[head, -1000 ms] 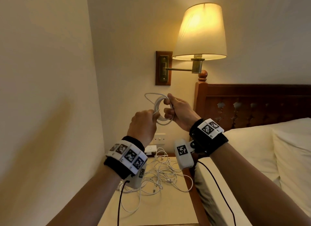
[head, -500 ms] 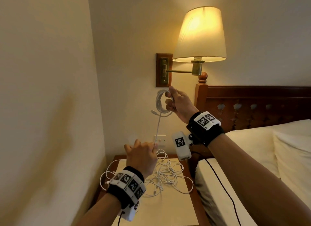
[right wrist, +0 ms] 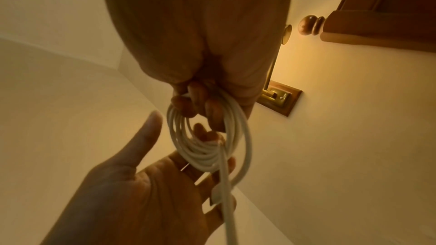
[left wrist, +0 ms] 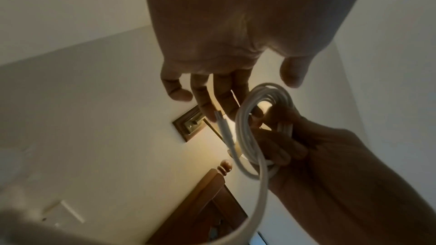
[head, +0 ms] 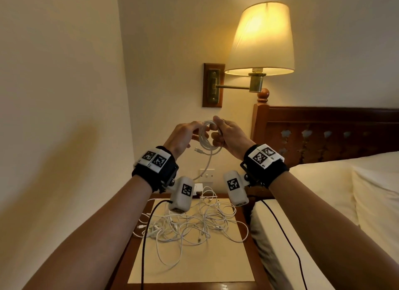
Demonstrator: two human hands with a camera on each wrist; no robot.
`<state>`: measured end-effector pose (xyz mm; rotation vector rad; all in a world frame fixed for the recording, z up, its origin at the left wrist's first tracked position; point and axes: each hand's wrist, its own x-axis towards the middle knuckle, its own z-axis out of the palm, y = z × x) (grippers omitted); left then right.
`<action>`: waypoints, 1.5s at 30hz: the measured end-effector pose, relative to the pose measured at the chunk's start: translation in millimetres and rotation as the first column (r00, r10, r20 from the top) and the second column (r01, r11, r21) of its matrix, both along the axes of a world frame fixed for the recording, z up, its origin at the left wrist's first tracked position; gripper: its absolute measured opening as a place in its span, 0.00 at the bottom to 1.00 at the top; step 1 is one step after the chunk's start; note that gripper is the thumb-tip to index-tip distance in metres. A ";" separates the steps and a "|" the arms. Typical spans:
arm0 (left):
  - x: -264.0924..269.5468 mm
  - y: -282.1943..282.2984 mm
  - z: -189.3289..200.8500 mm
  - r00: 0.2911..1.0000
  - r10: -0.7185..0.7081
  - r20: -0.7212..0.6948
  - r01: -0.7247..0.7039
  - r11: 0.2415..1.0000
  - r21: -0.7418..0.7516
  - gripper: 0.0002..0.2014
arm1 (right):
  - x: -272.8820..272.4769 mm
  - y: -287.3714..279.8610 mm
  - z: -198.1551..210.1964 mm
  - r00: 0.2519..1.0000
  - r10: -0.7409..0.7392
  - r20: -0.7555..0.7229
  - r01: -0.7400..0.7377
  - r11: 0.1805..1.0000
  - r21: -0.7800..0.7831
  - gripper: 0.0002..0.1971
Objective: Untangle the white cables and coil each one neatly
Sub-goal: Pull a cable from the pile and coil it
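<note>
A coil of white cable [head: 205,138] hangs in the air in front of the wall. My right hand [head: 224,134] grips it at its right side, fingers curled through the loops [right wrist: 207,156]. My left hand [head: 190,130] is at the coil's left side, with its fingers [left wrist: 205,100] fairly straight and a strand lying across them; its thumb stands apart. A connector end [head: 197,149] dangles below the coil. The cable's tail [head: 206,166] runs down to a tangle of white cables [head: 194,225] on the nightstand [head: 194,268].
A lit wall lamp [head: 261,37] on a brass arm hangs just above and right of my hands. The wooden headboard [head: 323,134] and bed [head: 313,192] are at right, a wall close at left. A wall socket [head: 207,174] and white charger [head: 198,188] sit behind the tangle.
Half a second ago my left hand was down near the nightstand along the cable. It has come back up to the coil, and my right hand has lowered the coil a little.
</note>
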<state>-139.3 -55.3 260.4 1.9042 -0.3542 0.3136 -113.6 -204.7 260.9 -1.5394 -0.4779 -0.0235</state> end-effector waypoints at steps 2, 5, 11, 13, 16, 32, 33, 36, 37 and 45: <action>-0.1 -0.7 -2.7 1.000 -0.019 -0.002 0.019 1.000 0.021 0.25 | -1.6 -0.8 -1.4 1.000 0.014 0.001 -0.014 1.000 -0.004 0.18; 3.7 1.0 -12.7 0.997 -0.074 -0.008 0.074 0.996 -0.046 0.28 | -2.6 -2.1 -3.3 0.999 0.041 0.012 -0.041 0.998 -0.046 0.17; 4.3 4.7 -20.2 0.976 -0.197 -0.089 0.190 0.979 -0.078 0.21 | -5.0 -7.3 -5.3 0.996 0.090 0.013 -0.087 0.987 -0.136 0.18; 2.8 2.3 -19.1 0.982 -0.168 -0.083 0.169 0.985 0.012 0.22 | -5.1 -5.1 -6.9 0.997 0.056 0.061 -0.042 0.978 -0.203 0.15; 4.2 -2.6 -22.5 0.996 -0.090 0.026 0.089 0.996 0.029 0.21 | -1.3 1.0 -11.2 0.979 -0.054 0.198 0.115 0.944 -0.309 0.15; 21.7 9.3 -46.6 0.991 0.118 0.058 -0.109 0.984 -0.139 0.21 | -23.5 -13.2 -18.8 0.957 -0.282 0.064 0.283 0.959 -0.019 0.08; 21.2 7.7 -46.0 0.991 0.123 0.056 -0.113 0.983 -0.147 0.21 | -25.0 -8.3 -18.9 0.958 -0.282 0.058 0.283 0.959 -0.014 0.07; 20.4 6.2 -44.1 0.991 0.119 0.056 -0.108 0.979 -0.173 0.22 | -28.7 3.7 -26.9 0.945 -0.307 0.114 0.314 0.948 -0.049 0.04; 19.3 6.1 -43.4 0.991 0.118 0.055 -0.106 0.979 -0.176 0.22 | -29.5 6.0 -31.1 0.940 -0.312 0.135 0.321 0.946 -0.049 0.04; 10.4 0.7 -42.5 0.996 0.087 -0.037 -0.093 0.967 -0.238 0.23 | -16.8 14.3 -50.9 0.788 -0.453 0.418 0.568 0.796 -0.208 0.14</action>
